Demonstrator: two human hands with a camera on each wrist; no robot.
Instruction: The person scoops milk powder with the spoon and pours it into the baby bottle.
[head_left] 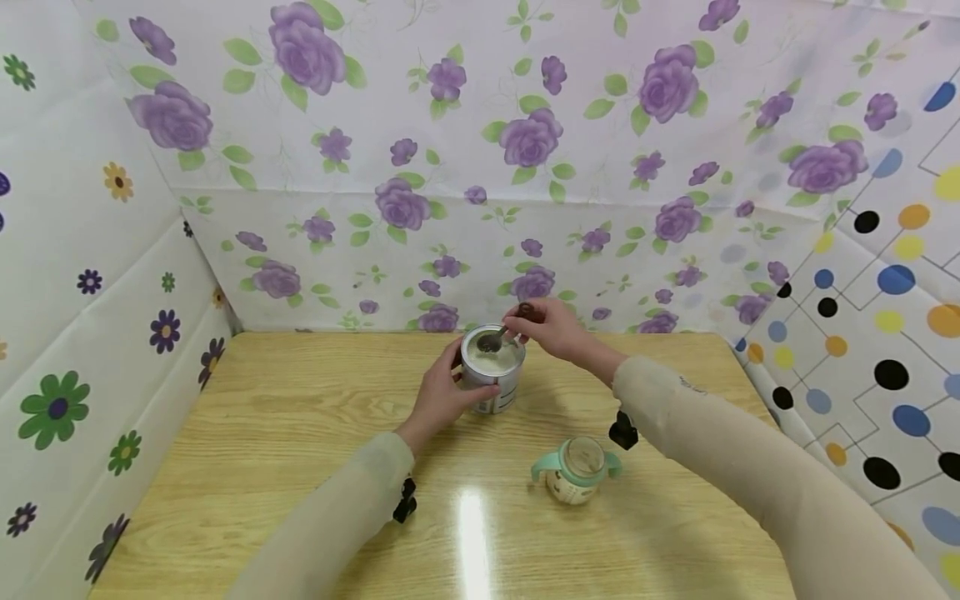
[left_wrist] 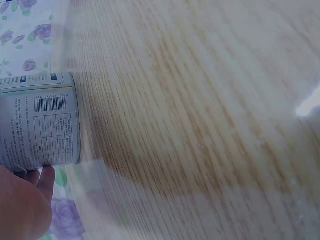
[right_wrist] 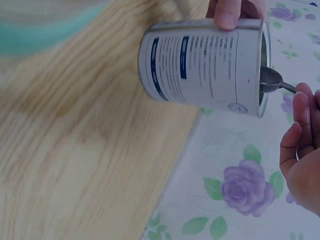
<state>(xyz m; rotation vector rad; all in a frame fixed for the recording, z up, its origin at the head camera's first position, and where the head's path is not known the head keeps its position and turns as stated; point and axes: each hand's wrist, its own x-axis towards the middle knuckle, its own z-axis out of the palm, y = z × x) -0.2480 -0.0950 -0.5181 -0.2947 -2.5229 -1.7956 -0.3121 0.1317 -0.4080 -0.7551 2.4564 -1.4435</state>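
Observation:
Near the back of the table, my left hand [head_left: 441, 390] grips a round tin can [head_left: 507, 385] with printed text, thumb on its near side and fingers round its left. The can stands upright with its top open, and pale contents show inside. My right hand [head_left: 557, 330] holds a dark metal spoon [head_left: 491, 342] by its handle, the bowl at the can's mouth. In the right wrist view the spoon's bowl [right_wrist: 270, 80] is partly inside the rim. The left wrist view shows the can's barcode side [left_wrist: 42, 125].
A small bottle [head_left: 573, 484] with mint-green handles and a clear domed top stands on the wooden table [head_left: 300, 425], nearer to me than the can and to its right. Flower-patterned cloth [head_left: 420, 275] hangs behind the table, and dotted cloth [head_left: 862, 333] covers the right side.

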